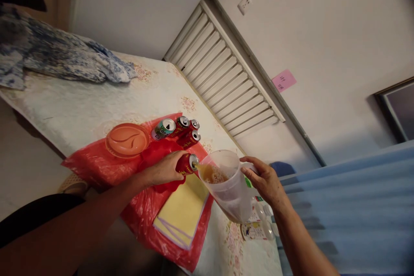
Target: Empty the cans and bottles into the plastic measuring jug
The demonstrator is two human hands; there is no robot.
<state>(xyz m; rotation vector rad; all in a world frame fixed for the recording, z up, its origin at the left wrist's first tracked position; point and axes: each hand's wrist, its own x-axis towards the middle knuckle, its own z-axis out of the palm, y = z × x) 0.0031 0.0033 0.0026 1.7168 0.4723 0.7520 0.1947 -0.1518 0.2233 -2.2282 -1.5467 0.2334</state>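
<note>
My left hand [167, 167] is wrapped round a red drink can [185, 164], tipped so that a brownish-yellow stream runs from its mouth. The stream falls into a translucent plastic pitcher [231, 198], where foamy amber liquid shows inside. Fingers of my right hand [263, 179] grip the pitcher's handle, and the pitcher leans toward the can. Just beyond the left hand stand opened cans: a green one [164, 129] and several red ones [190, 139]. Beneath the left hand is a red scalloped basin [161, 151], partly hidden by it.
A red plastic sheet [142, 217] covers part of the flowered tablecloth [106, 99]. On it lie an orange lid [127, 140] and a folded yellow cloth [183, 211]. Clear bottles [258, 229] stand behind the pitcher. A radiator [226, 73] lines the wall; a blue curtain [349, 207] hangs right.
</note>
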